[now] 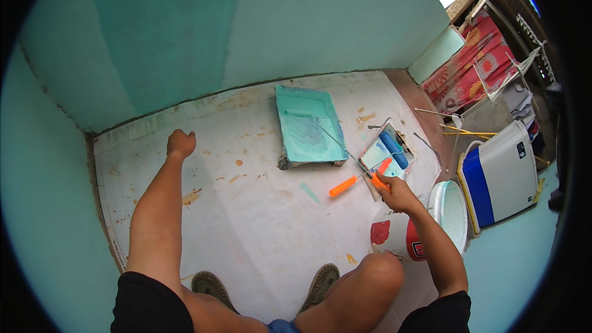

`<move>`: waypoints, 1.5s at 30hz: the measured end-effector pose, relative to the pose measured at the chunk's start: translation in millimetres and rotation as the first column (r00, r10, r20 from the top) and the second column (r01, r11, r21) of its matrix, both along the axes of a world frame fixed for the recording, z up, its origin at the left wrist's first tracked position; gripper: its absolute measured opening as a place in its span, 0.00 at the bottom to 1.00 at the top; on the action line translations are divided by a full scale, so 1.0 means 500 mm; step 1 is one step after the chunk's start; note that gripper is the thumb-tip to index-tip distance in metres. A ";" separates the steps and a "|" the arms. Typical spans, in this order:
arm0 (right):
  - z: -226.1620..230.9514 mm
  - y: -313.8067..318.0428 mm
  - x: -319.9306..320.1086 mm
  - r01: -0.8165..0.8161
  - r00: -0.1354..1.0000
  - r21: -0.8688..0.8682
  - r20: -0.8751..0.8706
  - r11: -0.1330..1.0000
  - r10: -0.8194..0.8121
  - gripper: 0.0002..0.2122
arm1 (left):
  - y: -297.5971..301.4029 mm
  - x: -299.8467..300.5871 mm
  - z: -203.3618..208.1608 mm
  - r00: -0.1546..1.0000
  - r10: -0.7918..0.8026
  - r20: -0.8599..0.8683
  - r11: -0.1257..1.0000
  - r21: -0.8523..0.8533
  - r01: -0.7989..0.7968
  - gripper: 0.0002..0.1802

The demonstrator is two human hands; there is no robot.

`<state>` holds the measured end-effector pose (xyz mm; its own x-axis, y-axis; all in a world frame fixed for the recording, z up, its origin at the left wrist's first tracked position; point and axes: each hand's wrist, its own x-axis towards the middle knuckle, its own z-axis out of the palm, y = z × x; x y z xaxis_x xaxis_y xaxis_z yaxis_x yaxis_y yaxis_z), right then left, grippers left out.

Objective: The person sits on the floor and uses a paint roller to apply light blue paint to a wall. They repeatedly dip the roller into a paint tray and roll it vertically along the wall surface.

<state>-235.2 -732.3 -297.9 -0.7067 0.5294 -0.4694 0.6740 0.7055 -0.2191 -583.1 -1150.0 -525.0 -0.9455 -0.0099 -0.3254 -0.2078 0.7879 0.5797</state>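
Note:
My right hand (398, 192) is closed around the orange handle of a paint roller (336, 140). Its thin metal rod reaches left over the paint tray (338, 111), where the paint-covered roller head lies in the teal paint. My left hand (181, 143) is held out over the sheet near the back wall, its fingers curled, with nothing visible in them. Just beyond my right hand is a smaller tray (402, 174) with a blue roller (393, 150) in it. Another orange handle (343, 187) lies left of my right hand.
A white sheet (246, 228) with brown stains covers the floor. The back wall (166, 31) has a darker teal band. A white and red bucket (394, 234) stands by my right forearm, beside a white and blue box (505, 176). A red patterned cloth (472, 55) hangs behind.

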 end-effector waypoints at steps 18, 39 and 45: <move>0.104 -0.058 0.242 -0.119 0.989 0.053 -0.086 0.992 0.123 0.25 | -0.027 0.009 0.005 0.999 0.000 -0.039 1.000 -0.011 0.000 0.26; 0.043 -0.011 0.320 -0.039 0.982 -0.074 -0.189 0.996 0.025 0.27 | -0.029 0.020 -0.002 0.997 0.062 -0.052 0.998 -0.002 -0.062 0.28; -0.037 -0.015 0.179 -0.065 0.979 -0.006 -0.194 0.998 0.062 0.26 | -0.001 0.027 0.022 0.999 -0.012 0.032 1.000 -0.022 0.012 0.28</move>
<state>-145.9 -740.0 -316.3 -0.8168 0.4756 -0.3267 0.5720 0.7418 -0.3501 -569.5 -1150.6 -513.8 -0.9348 -0.0064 -0.3552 -0.2164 0.8033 0.5549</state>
